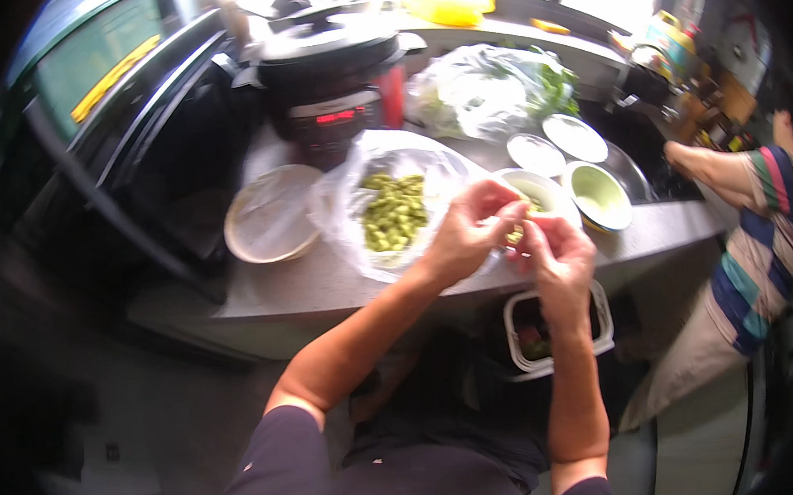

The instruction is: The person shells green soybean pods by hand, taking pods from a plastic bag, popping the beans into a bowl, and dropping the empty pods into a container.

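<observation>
My left hand [470,233] and my right hand [563,251] meet over the counter's front edge. Their fingertips pinch a small yellow-green piece [515,233], which looks like a bean pod; fingers partly hide it. Just beyond them is a white bowl [553,197] with some green bits inside, half hidden by the hands. Left of my left hand lies an open clear plastic bag [340,213] holding a heap of green pods [394,210]. Below my right wrist, a white-rimmed bin [601,316] stands under the counter edge, with dark scraps inside.
An electric pressure cooker [331,74] stands at the back. A plastic-lined bowl [275,214] is on the left. A pale green bowl [598,198], two white dishes [574,137] and a bag of leafy vegetables [489,89] sit right. Another person [746,280] stands at the right.
</observation>
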The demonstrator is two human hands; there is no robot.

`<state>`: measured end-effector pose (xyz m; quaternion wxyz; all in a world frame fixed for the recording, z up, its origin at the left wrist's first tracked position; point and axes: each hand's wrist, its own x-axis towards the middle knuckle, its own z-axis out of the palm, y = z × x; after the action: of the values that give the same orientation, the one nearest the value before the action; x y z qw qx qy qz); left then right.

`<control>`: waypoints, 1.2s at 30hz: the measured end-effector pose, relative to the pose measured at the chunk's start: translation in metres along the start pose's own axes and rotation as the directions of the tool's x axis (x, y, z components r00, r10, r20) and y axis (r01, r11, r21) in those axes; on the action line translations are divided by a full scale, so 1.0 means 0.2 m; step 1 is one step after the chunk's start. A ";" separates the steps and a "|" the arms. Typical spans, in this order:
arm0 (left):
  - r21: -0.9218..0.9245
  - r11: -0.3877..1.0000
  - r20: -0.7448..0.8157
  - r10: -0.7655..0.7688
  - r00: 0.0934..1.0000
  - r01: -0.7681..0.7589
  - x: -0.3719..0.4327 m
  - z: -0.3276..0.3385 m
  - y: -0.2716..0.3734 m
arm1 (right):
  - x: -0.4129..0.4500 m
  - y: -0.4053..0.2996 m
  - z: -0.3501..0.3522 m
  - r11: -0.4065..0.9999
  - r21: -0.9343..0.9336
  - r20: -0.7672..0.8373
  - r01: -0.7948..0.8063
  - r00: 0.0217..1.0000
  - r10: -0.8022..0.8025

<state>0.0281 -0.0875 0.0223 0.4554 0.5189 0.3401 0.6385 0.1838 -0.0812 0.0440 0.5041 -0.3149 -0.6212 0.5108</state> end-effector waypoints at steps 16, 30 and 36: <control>0.181 0.975 0.241 0.082 0.967 -0.128 0.40 -0.05 -0.18 | 0.29 0.19 -0.16 0.988 -0.153 -0.095 0.004 0.995 -0.019; 0.229 0.957 0.174 0.140 0.975 -0.179 0.41 -0.02 -0.27 | 0.33 0.23 -0.22 0.987 -0.141 -0.006 -0.075 0.997 0.075; 0.248 0.959 0.159 0.102 0.982 -0.139 0.39 -0.01 -0.26 | 0.32 0.25 -0.24 0.985 -0.122 0.013 -0.120 0.992 0.122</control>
<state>0.0350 0.0049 0.0024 0.3677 0.6385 0.3540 0.5760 0.2051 0.0053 0.0151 0.4458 -0.3769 -0.6358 0.5050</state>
